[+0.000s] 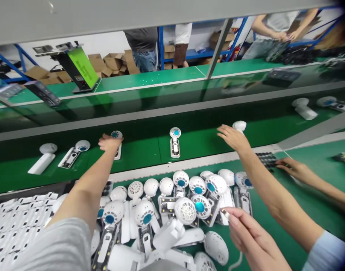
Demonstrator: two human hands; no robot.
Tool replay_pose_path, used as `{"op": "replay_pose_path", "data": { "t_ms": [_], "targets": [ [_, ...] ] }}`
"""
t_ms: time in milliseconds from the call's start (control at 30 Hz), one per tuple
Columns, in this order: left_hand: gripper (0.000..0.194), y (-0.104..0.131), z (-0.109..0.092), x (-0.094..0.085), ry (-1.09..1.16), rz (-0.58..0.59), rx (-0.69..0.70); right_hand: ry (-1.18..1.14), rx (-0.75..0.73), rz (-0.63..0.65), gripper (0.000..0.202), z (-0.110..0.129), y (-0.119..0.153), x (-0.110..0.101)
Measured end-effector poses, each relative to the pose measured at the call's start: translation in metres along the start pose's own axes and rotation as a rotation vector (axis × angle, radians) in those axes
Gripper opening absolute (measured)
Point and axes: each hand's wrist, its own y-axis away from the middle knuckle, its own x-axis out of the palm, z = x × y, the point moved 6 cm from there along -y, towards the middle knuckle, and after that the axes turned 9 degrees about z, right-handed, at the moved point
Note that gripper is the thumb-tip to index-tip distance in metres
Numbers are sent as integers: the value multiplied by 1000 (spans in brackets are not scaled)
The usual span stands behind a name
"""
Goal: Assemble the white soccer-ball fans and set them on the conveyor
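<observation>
My left hand (109, 143), below a grey sleeve, reaches to the green belt with its fingers closed around a small white handheld fan (117, 151), whose round head shows a blue centre. The hand covers part of that fan. My right hand (253, 237) pinches the metal plug of a white USB cable (225, 213) at the lower right; the cable hangs down below the hand. Close to the plug lies a pile of white fans (199, 206), some with open handles showing the inner parts.
More fans lie on the green belt (144, 146), one fan (175, 141) near its middle. A co-worker's hand (233, 138) reaches over the belt; another hand (291, 166) is beside dark round parts (265, 159). White handle covers (22, 222) fill the lower left. A post (219, 49) stands behind.
</observation>
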Motion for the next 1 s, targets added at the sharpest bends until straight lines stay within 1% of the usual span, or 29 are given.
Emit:
{"op": "replay_pose_path", "data": {
  "t_ms": [33, 67, 100, 133, 167, 200, 233, 267, 300, 333, 367, 433, 533, 600, 633, 700, 767, 867, 1000],
  "targets": [
    [37, 2, 11, -10, 33, 17, -51, 12, -10, 26, 47, 4, -9, 5],
    [34, 5, 19, -14, 71, 47, -95, 18, -18, 58, 39, 10, -7, 13],
    [32, 8, 24, -12, 113, 87, -131, 19, -17, 89, 22, 15, 7, 22],
    [30, 13, 24, -6, 161, 137, -157, 20, -18, 113, 13, 21, 30, 31],
    [28, 19, 21, 3, 213, 197, -173, 16, -17, 124, 15, 26, 62, 40],
    [25, 28, 14, 16, 269, 266, -179, 9, -8, 129, 23, 29, 98, 49],
    [21, 40, 3, 30, 329, 343, -172, 3, 8, 132, 46, 32, 134, 57],
    [16, 55, -9, 44, 393, 425, -153, -8, 33, 125, 45, 33, 168, 64],
    [12, 74, -23, 59, 460, 509, -126, -32, 66, 103, 34, 33, 197, 70],
    [11, 96, -37, 73, 528, 594, -95, -136, 121, 138, 24, 32, 219, 78],
    [15, 121, -50, 85, 593, 674, -68, -206, 148, 142, 20, 32, 233, 84],
    [22, 172, -70, 106, 693, 811, -42, -308, 124, 150, 14, 37, 242, 93],
    [26, 241, -86, 129, 803, 991, -69, -375, 40, 137, 11, 48, 235, 96],
    [29, 273, -92, 137, 890, 1091, -93, -396, 8, 134, 9, 54, 233, 95],
    [28, 285, -95, 139, 931, 1121, -91, -405, -4, 134, 9, 57, 234, 95],
    [25, 300, -100, 138, 976, 1132, -52, -418, -22, 125, 9, 62, 240, 93],
    [25, 308, -103, 135, 972, 1123, 0, -429, -36, 104, 9, 64, 246, 89],
    [29, 317, -104, 133, 903, 1124, 37, -404, -39, 78, 9, 63, 252, 82],
    [34, 325, -103, 130, 798, 1124, 71, -312, 12, 98, 9, 59, 257, 76]
  ]
}}
